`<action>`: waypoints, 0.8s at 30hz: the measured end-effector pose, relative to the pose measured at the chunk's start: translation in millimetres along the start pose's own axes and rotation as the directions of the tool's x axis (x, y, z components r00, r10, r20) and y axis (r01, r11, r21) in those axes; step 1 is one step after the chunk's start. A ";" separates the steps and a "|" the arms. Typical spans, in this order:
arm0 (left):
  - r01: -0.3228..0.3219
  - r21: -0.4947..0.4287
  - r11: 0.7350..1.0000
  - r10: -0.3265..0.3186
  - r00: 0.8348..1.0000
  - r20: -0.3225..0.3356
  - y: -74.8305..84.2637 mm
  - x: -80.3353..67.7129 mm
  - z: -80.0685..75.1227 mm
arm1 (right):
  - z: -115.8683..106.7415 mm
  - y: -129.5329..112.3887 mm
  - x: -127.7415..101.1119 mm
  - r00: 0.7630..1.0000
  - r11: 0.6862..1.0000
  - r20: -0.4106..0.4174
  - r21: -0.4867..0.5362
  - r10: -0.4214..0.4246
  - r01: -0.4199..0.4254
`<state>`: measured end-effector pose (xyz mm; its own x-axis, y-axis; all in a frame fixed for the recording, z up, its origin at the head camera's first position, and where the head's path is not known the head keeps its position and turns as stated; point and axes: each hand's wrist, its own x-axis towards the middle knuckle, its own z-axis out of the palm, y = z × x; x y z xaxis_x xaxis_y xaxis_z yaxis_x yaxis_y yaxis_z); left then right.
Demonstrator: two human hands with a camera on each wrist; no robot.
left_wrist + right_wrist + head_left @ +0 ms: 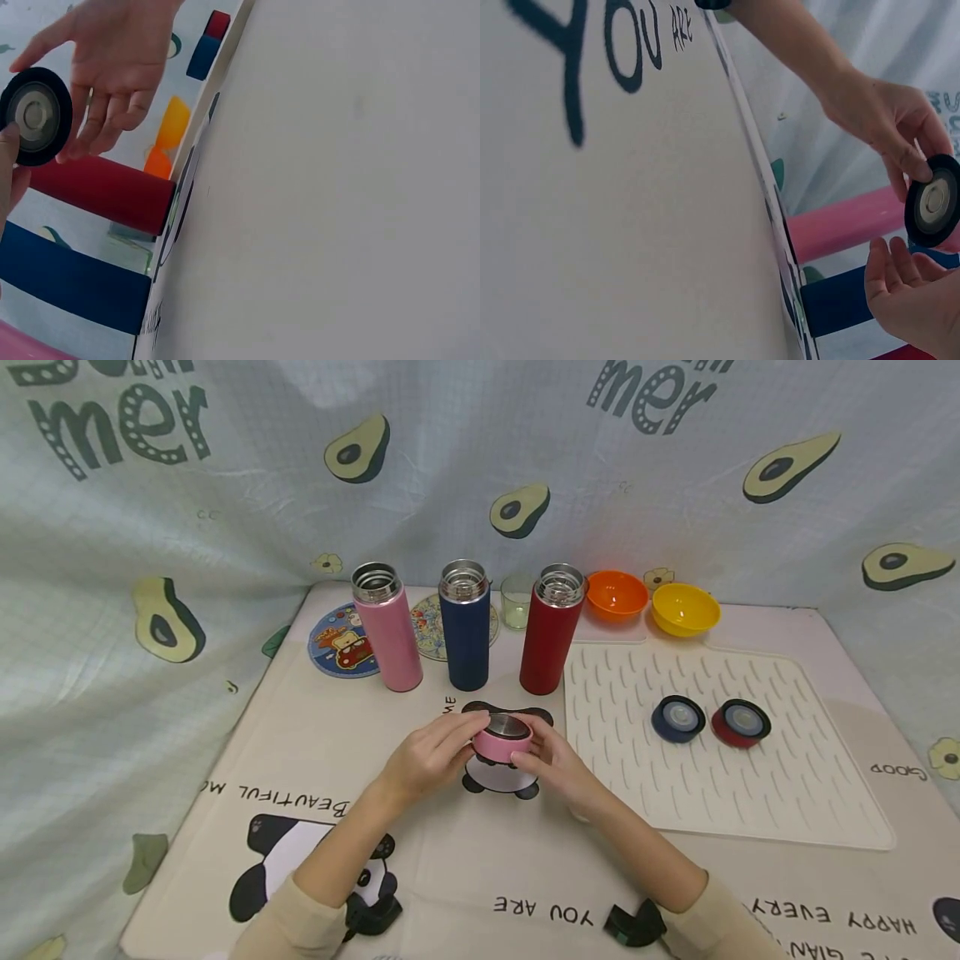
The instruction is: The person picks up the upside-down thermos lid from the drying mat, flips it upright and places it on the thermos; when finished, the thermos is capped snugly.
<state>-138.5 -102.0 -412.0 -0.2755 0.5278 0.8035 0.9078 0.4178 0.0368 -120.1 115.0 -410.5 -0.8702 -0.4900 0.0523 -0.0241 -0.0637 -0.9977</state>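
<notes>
On the backdrop cloth (225, 485), large dark letters "mer" are printed twice, at upper left and upper right. On the panda mat (450, 877) covering the counter, "BEAUTIFUL" is read left of the panda, upside down to the camera; "YOU ARE" is printed near the front edge, "HAPPY EVERY" at the right front, and "GOOD" beside the white ribbed mat (720, 777).

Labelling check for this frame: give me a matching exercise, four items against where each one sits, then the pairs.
Items:
1. pink lid
2. blue lid
3. orange bowl
4. pink bottle

Places:
A. at the mat's far edge, beside the yellow bowl
B. leftmost of three upright bottles
C. held between left hand and right hand
D. on the ribbed mat, beside the red lid

Pairs: 1-C, 2-D, 3-A, 4-B
</notes>
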 end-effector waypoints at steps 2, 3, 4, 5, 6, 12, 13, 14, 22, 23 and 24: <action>-0.038 0.004 0.999 0.038 0.999 0.005 0.2 1.1 -1.5 | 0.4 0.0 -0.8 1.000 1.000 0.010 -0.005 -0.024 0.024; -0.040 -0.008 0.999 0.040 0.999 0.023 2.8 5.2 -6.5 | 0.6 -0.1 -1.2 0.999 0.999 0.011 -0.015 -0.038 0.038; -0.053 -0.008 0.999 0.053 0.998 0.025 3.1 5.9 -7.3 | 0.9 -0.2 -1.4 0.999 0.998 0.012 -0.026 -0.053 0.053; -0.061 -0.012 0.998 0.061 0.998 0.028 3.4 6.5 -8.0 | 1.1 -0.3 -1.7 0.998 0.997 0.011 -0.040 -0.063 0.064; -0.069 -0.013 0.998 0.069 0.997 0.030 3.7 6.9 -8.6 | 1.4 -0.4 -1.7 0.997 0.996 0.010 -0.053 -0.076 0.076; -0.101 -0.023 0.995 0.102 0.994 0.036 3.5 7.6 -10.2 | 2.2 -1.2 -2.4 0.993 0.988 0.007 -0.096 -0.122 0.122; -0.102 -0.028 0.994 0.103 0.994 0.039 3.3 7.6 -10.4 | 2.3 -1.5 -2.6 0.992 0.987 0.003 -0.105 -0.124 0.123; -0.103 -0.031 0.994 0.104 0.994 0.044 3.2 7.4 -10.5 | 2.3 -1.8 -2.7 0.992 0.986 -0.001 -0.116 -0.124 0.123; -0.018 -0.052 0.999 0.023 0.996 0.091 1.4 8.7 -20.1 | 2.6 -3.6 -3.5 0.991 0.977 -0.053 -0.182 -0.121 0.110; 0.007 -0.043 0.999 -0.003 0.996 0.086 -0.4 8.8 -22.6 | 2.6 -3.8 -3.6 0.991 0.977 -0.062 -0.186 -0.121 0.107; 0.034 -0.032 0.999 -0.032 0.997 0.073 -3.1 8.7 -25.3 | 2.6 -4.3 -3.6 0.991 0.977 -0.072 -0.187 -0.117 0.101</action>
<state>-135.8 -117.4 -390.0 -0.3269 0.5670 0.7561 0.9074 0.4118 0.0835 -115.6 114.8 -406.2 -0.8948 -0.4149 0.1651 -0.2040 0.0511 -0.9776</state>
